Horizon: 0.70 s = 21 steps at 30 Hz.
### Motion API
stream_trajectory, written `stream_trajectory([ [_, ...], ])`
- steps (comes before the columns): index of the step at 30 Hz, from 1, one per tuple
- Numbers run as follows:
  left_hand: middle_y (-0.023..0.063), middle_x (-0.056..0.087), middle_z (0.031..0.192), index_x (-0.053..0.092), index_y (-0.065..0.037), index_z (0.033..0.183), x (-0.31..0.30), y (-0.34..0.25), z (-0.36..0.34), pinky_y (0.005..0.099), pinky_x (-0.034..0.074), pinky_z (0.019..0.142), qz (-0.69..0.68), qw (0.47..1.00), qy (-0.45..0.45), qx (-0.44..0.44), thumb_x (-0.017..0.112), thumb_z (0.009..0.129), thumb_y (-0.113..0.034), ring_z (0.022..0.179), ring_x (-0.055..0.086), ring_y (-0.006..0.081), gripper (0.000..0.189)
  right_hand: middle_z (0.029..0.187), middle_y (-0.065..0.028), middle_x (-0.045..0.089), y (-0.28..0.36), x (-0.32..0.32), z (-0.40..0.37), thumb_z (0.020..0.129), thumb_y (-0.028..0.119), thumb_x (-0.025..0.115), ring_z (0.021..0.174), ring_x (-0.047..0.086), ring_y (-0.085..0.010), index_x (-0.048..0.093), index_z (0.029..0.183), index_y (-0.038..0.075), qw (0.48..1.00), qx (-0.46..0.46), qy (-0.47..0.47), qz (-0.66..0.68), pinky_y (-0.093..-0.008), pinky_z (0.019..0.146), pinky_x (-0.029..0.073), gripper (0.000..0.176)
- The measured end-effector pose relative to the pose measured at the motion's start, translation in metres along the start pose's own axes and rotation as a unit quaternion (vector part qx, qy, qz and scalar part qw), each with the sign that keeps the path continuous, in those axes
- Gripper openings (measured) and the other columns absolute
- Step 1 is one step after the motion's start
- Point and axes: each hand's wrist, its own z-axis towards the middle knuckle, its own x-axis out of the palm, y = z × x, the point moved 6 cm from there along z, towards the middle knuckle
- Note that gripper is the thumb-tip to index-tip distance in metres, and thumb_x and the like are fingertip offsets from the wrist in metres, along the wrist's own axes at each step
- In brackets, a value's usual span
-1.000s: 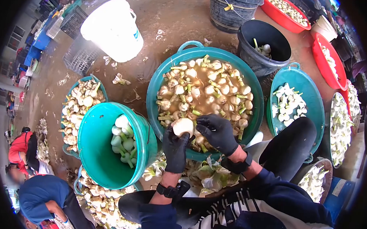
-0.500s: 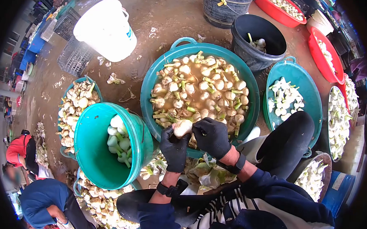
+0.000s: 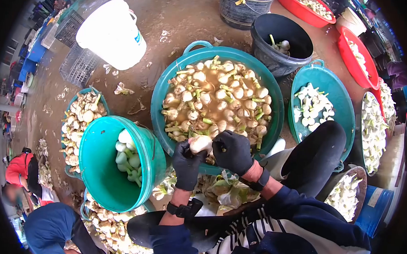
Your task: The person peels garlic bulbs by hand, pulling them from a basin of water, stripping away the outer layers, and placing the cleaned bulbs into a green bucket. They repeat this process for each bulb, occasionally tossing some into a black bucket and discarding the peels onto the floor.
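Over the near rim of a wide green tub point(image 3: 158, 95), a pale garlic bulb point(image 3: 200, 145) is held in my black-gloved left hand point(image 3: 188, 166). My right hand point(image 3: 233, 152), gloved too, is curled closed beside the bulb's right side; whatever its fingers pinch is hidden. Brownish water fills the tub, with many unpeeled garlic bulbs point(image 3: 223, 94) and cut green stems floating in it. To the left a tilted green bucket point(image 3: 97, 167) contains white peeled bulbs point(image 3: 128, 158). Loose peelings point(image 3: 228, 191) lie between the tub and my legs.
A black bucket point(image 3: 261, 50) and a green basin of white garlic point(image 3: 296, 126) flank the tub on the right. A white bucket point(image 3: 110, 34) stands beside crates point(image 3: 79, 67) at upper left. Bent over at lower left is a person in dark blue point(image 3: 49, 229).
The view has shifted slightly, so most things sit a little further left. My left hand still holds the bulb, and my right hand stays close beside it.
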Motion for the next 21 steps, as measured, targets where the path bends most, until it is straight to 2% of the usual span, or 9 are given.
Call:
stream_trajectory([
  [3,0.0083,0.059,0.106,0.051,-0.002,0.112,-0.001,0.003,0.0,0.0314,0.049,0.085,-0.047,0.997,0.047,-0.031,0.071,0.071,0.004,0.098,0.057,0.0166,0.046,0.066,-0.0131,0.06,-0.01,-0.003,0.001,0.067,0.01,0.063,0.06,0.06,-0.0334,0.061,0.068,0.006,0.999,0.021,-0.01,0.035,-0.0402,0.054,0.049,0.005],
  [5,0.0086,0.059,0.108,0.05,-0.002,0.113,0.001,0.004,-0.004,0.0318,0.05,0.086,-0.092,0.99,0.097,-0.049,0.068,0.072,0.006,0.1,0.057,0.0176,0.046,0.068,-0.0142,0.062,-0.034,-0.004,0.002,0.068,0.011,0.063,0.062,0.061,-0.0333,0.061,0.069,0.005,0.998,0.045,-0.032,-0.013,-0.0401,0.055,0.049,0.006],
  [8,0.0089,0.058,0.111,0.049,-0.003,0.118,0.006,-0.002,-0.01,0.0333,0.048,0.088,-0.135,0.976,0.153,-0.071,0.069,0.073,0.002,0.102,0.056,0.0191,0.05,0.071,-0.0149,0.063,-0.072,-0.005,0.003,0.069,0.011,0.061,0.066,0.062,-0.0342,0.063,0.072,0.005,0.995,0.077,-0.018,-0.063,-0.0413,0.058,0.049,0.006],
  [10,0.0113,0.056,0.114,0.045,-0.001,0.124,0.008,-0.002,-0.013,0.0344,0.05,0.084,-0.193,0.961,0.172,-0.102,0.068,0.076,-0.009,0.102,0.057,0.0222,0.055,0.072,-0.0144,0.062,-0.085,-0.007,0.001,0.07,0.011,0.06,0.065,0.06,-0.0356,0.065,0.073,0.007,0.991,0.072,0.013,-0.111,-0.0416,0.058,0.049,0.007],
  [11,0.0119,0.056,0.115,0.044,0.0,0.126,0.009,-0.004,-0.013,0.0349,0.05,0.083,-0.234,0.948,0.178,-0.125,0.068,0.076,-0.012,0.102,0.057,0.0229,0.056,0.081,-0.0151,0.065,-0.085,-0.011,0.004,0.072,0.009,0.059,0.075,0.063,-0.0342,0.066,0.082,0.005,0.992,0.085,0.044,-0.083,-0.0393,0.067,0.05,0.013],
  [14,0.0121,0.055,0.116,0.043,-0.001,0.129,0.009,-0.004,-0.009,0.0383,0.051,0.084,-0.27,0.934,0.174,-0.157,0.069,0.077,-0.02,0.103,0.057,0.0255,0.061,0.096,-0.0146,0.065,-0.059,-0.029,0.014,0.073,0.008,0.061,0.09,0.063,-0.0306,0.066,0.093,0.005,0.994,-0.007,0.043,0.104,-0.0351,0.079,0.05,0.022],
  [15,0.0119,0.054,0.117,0.042,-0.001,0.13,0.01,-0.003,-0.008,0.0397,0.051,0.084,-0.268,0.934,0.17,-0.163,0.07,0.077,-0.023,0.104,0.056,0.0263,0.063,0.104,-0.0143,0.063,-0.044,-0.029,0.016,0.075,0.007,0.062,0.099,0.06,-0.0295,0.064,0.101,0.003,0.985,-0.02,0.106,0.138,-0.034,0.086,0.046,0.027],
  [18,0.0122,0.055,0.115,0.041,-0.002,0.133,0.018,-0.001,-0.008,0.0407,0.051,0.084,-0.285,0.928,0.169,-0.17,0.066,0.081,-0.024,0.103,0.057,0.0271,0.062,0.101,-0.0156,0.064,-0.001,-0.026,0.013,0.075,0.011,0.068,0.091,0.061,-0.0314,0.063,0.103,0.002,0.974,-0.113,0.138,0.143,-0.0367,0.081,0.049,0.029],
  [21,0.0115,0.056,0.113,0.039,-0.001,0.134,0.024,0.007,-0.008,0.0388,0.05,0.084,-0.271,0.928,0.188,-0.175,0.064,0.084,-0.022,0.103,0.057,0.0242,0.06,0.093,-0.0157,0.064,-0.018,-0.007,0.005,0.073,0.013,0.07,0.082,0.062,-0.0322,0.065,0.099,0.003,0.961,-0.069,0.208,0.166,-0.0378,0.073,0.049,0.028],
])
